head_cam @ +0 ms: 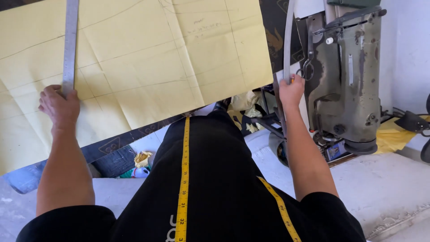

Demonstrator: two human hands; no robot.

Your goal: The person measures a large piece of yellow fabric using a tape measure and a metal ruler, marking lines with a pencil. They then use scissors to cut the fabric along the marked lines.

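Large creased yellow paper pattern sheet (148, 67) spread over dark table, near edge overhanging toward person's lap. Narrow gap between sheet's right edge and worn grey-green sewing machine (349, 80); pale floor open below. No containers visible.

Left hand (58, 107) lies on sheet, fingers curled down, pressing lower end of long steel ruler (70, 45) flat. Right hand (291, 92) closed around curved grey metal ruler (288, 40) standing upright beside sheet's right corner. Yellow tape measure (183, 179) hangs over black shirt.

Metal ruler (69, 45) cut off at top, pencilled notes perhaps illegible
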